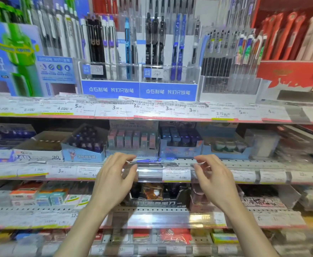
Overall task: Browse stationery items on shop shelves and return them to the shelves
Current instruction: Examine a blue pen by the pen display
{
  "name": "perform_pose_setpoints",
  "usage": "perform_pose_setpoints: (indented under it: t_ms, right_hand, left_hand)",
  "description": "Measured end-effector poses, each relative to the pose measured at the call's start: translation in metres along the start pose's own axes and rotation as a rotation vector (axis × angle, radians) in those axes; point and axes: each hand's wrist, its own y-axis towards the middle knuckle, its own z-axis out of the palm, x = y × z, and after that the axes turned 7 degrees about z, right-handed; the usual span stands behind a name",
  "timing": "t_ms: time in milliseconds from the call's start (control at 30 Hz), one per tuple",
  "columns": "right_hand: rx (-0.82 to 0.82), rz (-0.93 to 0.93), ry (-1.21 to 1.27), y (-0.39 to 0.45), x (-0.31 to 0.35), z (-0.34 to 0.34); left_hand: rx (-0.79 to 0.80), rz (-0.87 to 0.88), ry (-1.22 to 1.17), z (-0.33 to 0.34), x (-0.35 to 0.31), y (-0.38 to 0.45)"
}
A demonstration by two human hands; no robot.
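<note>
A blue pen in a clear sleeve [157,160] lies level between my two hands, in front of the middle shelf edge. My left hand [114,175] pinches its left end with curled fingers. My right hand [214,175] pinches the right end of the clear sleeve the same way. The pen's outline is blurred. Above, clear holders with upright blue pens [177,47] and black pens [154,39] stand on the top shelf over blue signs [139,90].
Price tags [176,174] run along each shelf rail. Open boxes of erasers and small items [131,140] fill the middle shelf. Red pen packs [285,36] hang at the upper right. Lower shelves hold more small boxes [159,195].
</note>
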Motion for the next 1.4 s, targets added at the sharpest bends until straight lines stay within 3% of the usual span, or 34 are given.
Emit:
perform_pose_setpoints:
  t_ms: [133, 300, 533, 1067, 1400]
  right_hand:
    - [0.087, -0.063, -0.147, 0.024, 0.004, 0.007]
    - [0.256, -0.139, -0.269, 0.047, 0.020, 0.016]
    - [0.428, -0.156, -0.288, 0.063, 0.036, 0.022]
    - [0.627, -0.085, -0.219, 0.074, 0.042, 0.024]
    - [0.571, -0.029, -0.087, 0.075, 0.035, 0.029]
  left_hand:
    - [0.100, 0.071, 0.122, -0.001, 0.009, 0.021]
    - [0.281, 0.022, 0.152, 0.003, 0.018, 0.041]
    - [0.397, 0.017, 0.153, 0.007, 0.024, 0.051]
    - [0.399, 0.021, 0.056, 0.017, 0.021, 0.054]
    - [0.366, -0.010, -0.061, 0.015, 0.021, 0.052]
